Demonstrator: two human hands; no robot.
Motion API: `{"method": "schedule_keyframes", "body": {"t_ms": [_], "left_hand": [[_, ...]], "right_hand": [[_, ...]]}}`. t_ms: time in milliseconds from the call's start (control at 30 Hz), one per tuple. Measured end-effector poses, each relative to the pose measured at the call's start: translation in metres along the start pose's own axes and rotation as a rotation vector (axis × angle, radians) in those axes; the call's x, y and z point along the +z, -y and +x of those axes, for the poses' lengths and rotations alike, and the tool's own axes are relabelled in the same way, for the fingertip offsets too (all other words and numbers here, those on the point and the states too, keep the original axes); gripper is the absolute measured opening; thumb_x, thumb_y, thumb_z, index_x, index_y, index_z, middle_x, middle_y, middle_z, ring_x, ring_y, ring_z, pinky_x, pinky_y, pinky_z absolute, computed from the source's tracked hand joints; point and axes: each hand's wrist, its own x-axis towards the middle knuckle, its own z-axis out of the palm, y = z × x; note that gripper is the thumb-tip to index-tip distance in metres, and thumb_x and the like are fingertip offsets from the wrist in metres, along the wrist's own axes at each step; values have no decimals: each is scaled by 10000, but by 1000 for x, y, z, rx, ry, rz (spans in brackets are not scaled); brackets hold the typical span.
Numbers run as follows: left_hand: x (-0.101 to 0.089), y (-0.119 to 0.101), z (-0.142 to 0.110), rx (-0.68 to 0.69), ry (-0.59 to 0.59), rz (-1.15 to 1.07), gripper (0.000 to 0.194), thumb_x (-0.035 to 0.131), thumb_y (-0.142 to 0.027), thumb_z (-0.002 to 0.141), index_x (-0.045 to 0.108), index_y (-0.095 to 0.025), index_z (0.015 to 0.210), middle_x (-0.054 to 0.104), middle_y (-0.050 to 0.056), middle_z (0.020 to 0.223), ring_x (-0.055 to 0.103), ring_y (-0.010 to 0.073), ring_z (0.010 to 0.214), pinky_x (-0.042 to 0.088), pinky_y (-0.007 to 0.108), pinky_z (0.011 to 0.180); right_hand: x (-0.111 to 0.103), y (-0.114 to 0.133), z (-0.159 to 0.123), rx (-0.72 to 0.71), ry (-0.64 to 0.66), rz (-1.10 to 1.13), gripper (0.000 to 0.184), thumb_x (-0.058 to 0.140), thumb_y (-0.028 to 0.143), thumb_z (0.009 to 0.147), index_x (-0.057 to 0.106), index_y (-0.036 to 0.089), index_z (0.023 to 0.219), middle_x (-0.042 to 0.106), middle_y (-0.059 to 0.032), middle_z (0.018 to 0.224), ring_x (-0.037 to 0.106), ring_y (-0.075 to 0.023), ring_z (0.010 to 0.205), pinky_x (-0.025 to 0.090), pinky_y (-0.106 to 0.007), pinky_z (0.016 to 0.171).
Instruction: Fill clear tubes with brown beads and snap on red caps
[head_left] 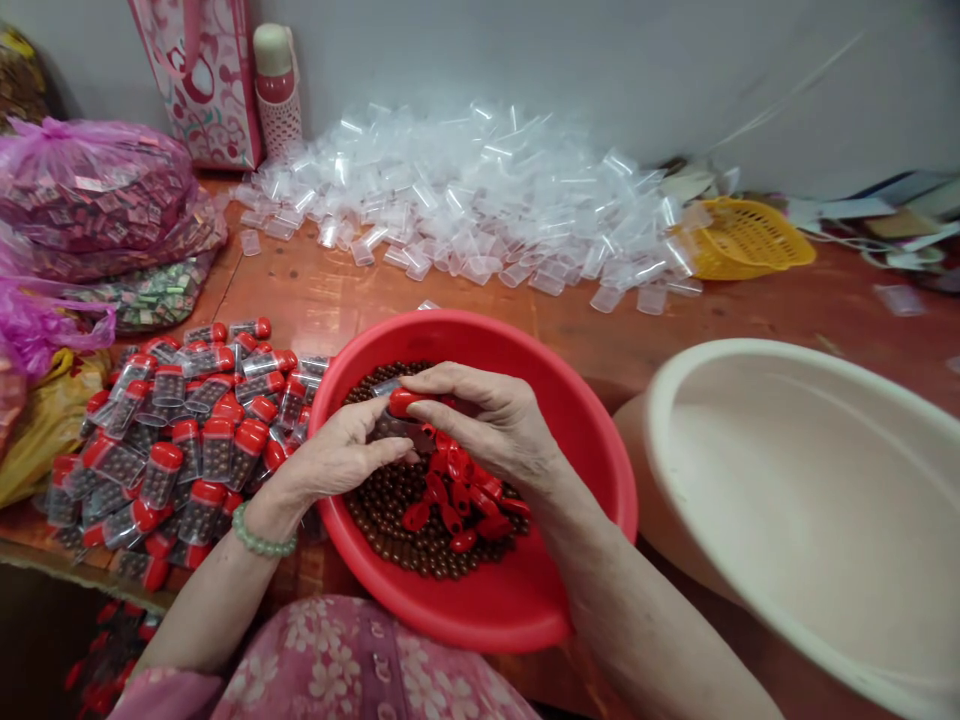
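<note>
My left hand [337,452] holds a small clear plastic tube [397,430] with dark beads inside, low over a red plastic basin [465,335]. My right hand [480,415] pinches a red cap [401,402] at the tube's end. Below both hands, the basin holds a layer of brown round beads [390,520] with several loose red caps [454,500] on top. To the left of the basin lies a heap of bead-filled, red-capped tubes [180,450]. A green bead bracelet [262,530] circles my left wrist.
Behind the basin, a large heap of empty clear tubes [450,190] covers the orange wooden table [360,300]. A big cream basin [787,500] stands at right, a yellow basket [750,240] at back right, and bulging pink plastic bags [90,185] at left.
</note>
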Motion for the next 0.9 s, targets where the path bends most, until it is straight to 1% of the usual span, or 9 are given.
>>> {"method": "schedule_keyframes", "body": {"t_ms": [100, 233, 367, 500, 633, 700, 833, 900], "left_hand": [[0, -2, 0, 10, -31, -49, 341, 672, -249, 793, 638, -158, 1120, 659, 60, 1016, 607, 146, 832, 482, 311, 840], [-3, -5, -2, -2, -75, -54, 280, 669, -231, 796, 624, -138, 1057, 675, 53, 923, 617, 132, 809, 469, 307, 846], [-3, -5, -2, 11, -118, -108, 247, 661, -193, 788, 602, -139, 1021, 680, 51, 918, 626, 146, 870, 463, 326, 879], [-2, -3, 0, 26, -150, -75, 239, 666, -189, 780, 637, -154, 1014, 680, 42, 956, 618, 160, 927, 436, 347, 935], [0, -3, 2, 65, -131, -104, 258, 672, -169, 758, 675, -167, 1016, 692, 36, 994, 621, 168, 955, 409, 354, 988], [0, -3, 1, 72, -124, -112, 253, 677, -158, 747, 692, -169, 999, 694, 34, 986, 618, 170, 961, 407, 350, 991], [1, -3, 0, 92, -149, -141, 242, 691, -173, 750, 700, -187, 991, 688, 22, 965, 611, 160, 946, 427, 332, 958], [2, -3, 0, 84, -119, -131, 237, 690, -160, 748, 700, -180, 984, 688, 25, 961, 614, 159, 933, 439, 329, 944]], "right_hand": [[-4, -1, -1, -32, 0, -33, 149, 696, 248, 821, 745, 255, 961, 754, -37, 925, 702, -171, 834, 580, -329, 785], [-13, -4, -2, -32, -45, -60, 182, 712, 200, 799, 746, 263, 967, 753, -29, 928, 701, -173, 851, 570, -327, 806], [-18, -5, -2, 9, -95, -64, 175, 728, 234, 788, 748, 258, 960, 752, -32, 914, 701, -181, 840, 572, -343, 802], [-10, -3, -1, 16, -156, -32, 151, 728, 280, 790, 750, 262, 938, 754, -28, 888, 704, -184, 830, 581, -346, 794], [3, -1, -2, -2, -186, 19, 164, 716, 244, 802, 743, 275, 960, 754, -19, 905, 702, -171, 843, 581, -331, 797], [7, 0, -3, 19, -225, 39, 162, 713, 252, 807, 738, 271, 967, 753, -22, 930, 703, -174, 865, 584, -341, 815], [11, 2, -6, 30, -330, 37, 164, 716, 288, 808, 731, 265, 969, 748, -23, 941, 706, -184, 891, 586, -365, 847], [11, 3, -7, 21, -363, 31, 171, 714, 291, 811, 728, 271, 980, 744, -21, 944, 707, -181, 879, 593, -355, 824]]}}
